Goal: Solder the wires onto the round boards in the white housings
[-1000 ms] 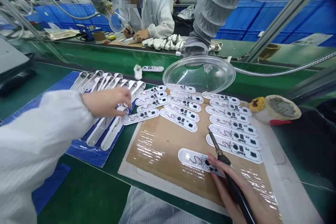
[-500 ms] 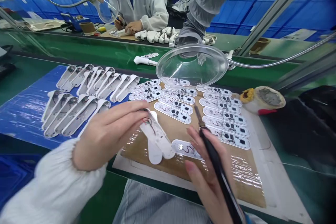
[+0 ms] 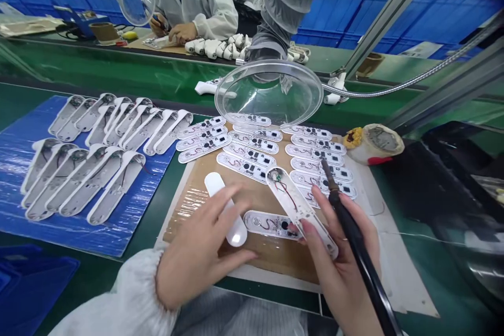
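Wht shell (image 3: 302, 207) — red wires (image 3: 289, 196) inside, gripped in R hand (image 3: 344, 268) w/ iron (image 3: 356, 239), L hand (image 3: 200, 252) splayed

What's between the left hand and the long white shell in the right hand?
In the head view, part of a circuit board lies between the left hand and the shell. The end of a smooth white piece shows there too.

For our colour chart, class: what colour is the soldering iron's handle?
The handle is black, seen best in the head view.

No readable text or labels.
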Demonstrator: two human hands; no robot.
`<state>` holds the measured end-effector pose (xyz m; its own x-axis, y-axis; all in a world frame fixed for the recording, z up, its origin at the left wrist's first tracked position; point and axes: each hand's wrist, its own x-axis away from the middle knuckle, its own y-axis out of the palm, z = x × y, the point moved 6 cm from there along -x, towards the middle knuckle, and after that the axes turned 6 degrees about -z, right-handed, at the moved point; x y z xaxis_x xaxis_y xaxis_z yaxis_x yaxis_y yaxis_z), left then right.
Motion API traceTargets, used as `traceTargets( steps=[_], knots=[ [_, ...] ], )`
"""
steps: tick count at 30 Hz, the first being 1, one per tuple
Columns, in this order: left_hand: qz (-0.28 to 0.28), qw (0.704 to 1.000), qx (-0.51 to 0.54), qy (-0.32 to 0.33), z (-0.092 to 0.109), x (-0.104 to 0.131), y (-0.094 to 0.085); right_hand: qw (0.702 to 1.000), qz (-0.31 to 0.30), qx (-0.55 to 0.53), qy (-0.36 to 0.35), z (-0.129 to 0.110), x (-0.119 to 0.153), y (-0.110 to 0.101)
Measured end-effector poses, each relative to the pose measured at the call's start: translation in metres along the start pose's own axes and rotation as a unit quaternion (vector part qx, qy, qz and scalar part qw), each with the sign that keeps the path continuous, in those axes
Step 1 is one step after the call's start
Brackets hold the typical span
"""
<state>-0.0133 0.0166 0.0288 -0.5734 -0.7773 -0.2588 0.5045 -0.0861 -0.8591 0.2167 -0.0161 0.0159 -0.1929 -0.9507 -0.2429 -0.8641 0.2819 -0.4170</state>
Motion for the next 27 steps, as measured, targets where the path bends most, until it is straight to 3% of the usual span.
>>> traceTargets(
  steps=[2, 3, 5, 7, 9, 10, 12, 15, 18, 21, 24, 27],
  knots=[
    [-0.018, 0.998, -0.05, 0.041, -0.002, 0.016, 0.008, 1.0, 0.004, 0.01, -0.003, 0.004, -0.001, -0.007],
    [-0.001, 0.998, -0.053, 0.046, -0.007, 0.024, 0.004, 1.0, 0.001, 0.015, -0.002, 0.005, 0.0, -0.008],
    [0.08, 0.997, -0.021, -0.007, -0.025, 0.039, -0.017, 1.0, 0.002, 0.019, 0.002, 0.006, 0.002, -0.008],
    [0.179, 0.978, -0.02, -0.103, -0.046, 0.051, -0.046, 1.0, 0.001, 0.014, 0.009, 0.005, 0.005, -0.005],
    [0.249, 0.954, -0.076, -0.148, -0.051, 0.053, -0.07, 1.0, -0.008, -0.006, 0.013, 0.003, 0.008, -0.001],
    [0.255, 0.952, -0.108, -0.135, -0.046, 0.047, -0.075, 1.0, -0.017, -0.018, 0.011, 0.001, 0.01, 0.002],
    [0.216, 0.967, -0.123, -0.049, -0.026, 0.024, -0.073, 0.999, -0.037, -0.039, 0.001, -0.004, 0.012, 0.007],
    [0.082, 0.994, -0.019, 0.074, 0.004, -0.018, -0.05, 0.996, -0.061, -0.056, -0.027, -0.012, 0.016, 0.011],
    [-0.068, 0.991, 0.076, 0.081, 0.015, -0.047, -0.027, 0.992, -0.088, -0.074, -0.049, -0.017, 0.022, 0.009],
    [-0.106, 0.98, 0.117, 0.12, 0.018, -0.049, -0.025, 0.99, -0.11, -0.082, -0.035, -0.014, 0.027, 0.007],
    [-0.034, 0.973, 0.17, 0.152, 0.02, -0.037, -0.032, 0.988, -0.106, -0.109, 0.003, -0.008, 0.034, 0.012],
    [0.153, 0.951, 0.259, 0.075, 0.021, -0.024, -0.034, 0.982, -0.103, -0.156, 0.0, -0.014, 0.043, 0.031]
  ],
)
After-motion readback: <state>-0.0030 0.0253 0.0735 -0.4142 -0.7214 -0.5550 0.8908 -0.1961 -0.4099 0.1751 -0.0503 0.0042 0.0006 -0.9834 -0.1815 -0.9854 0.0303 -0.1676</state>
